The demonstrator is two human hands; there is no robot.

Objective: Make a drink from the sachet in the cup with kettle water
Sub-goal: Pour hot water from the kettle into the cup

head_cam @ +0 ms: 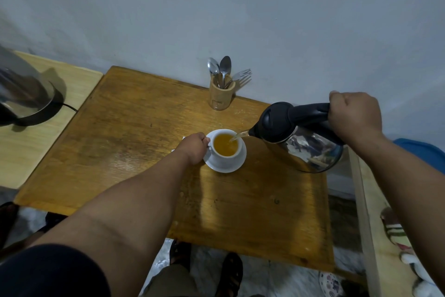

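A white cup holding orange-yellow liquid stands on a white saucer in the middle of the wooden table. My left hand grips the cup's handle on its left side. My right hand is closed around the black handle of a steel kettle, which is tilted to the left. A thin stream of water runs from its spout into the cup. A scrap of white sachet peeks out behind my left hand, mostly hidden.
A wooden holder with spoons and a fork stands at the table's back edge by the wall. Another kettle sits on its base on a lighter table to the left. A pale shelf with cloths borders the right.
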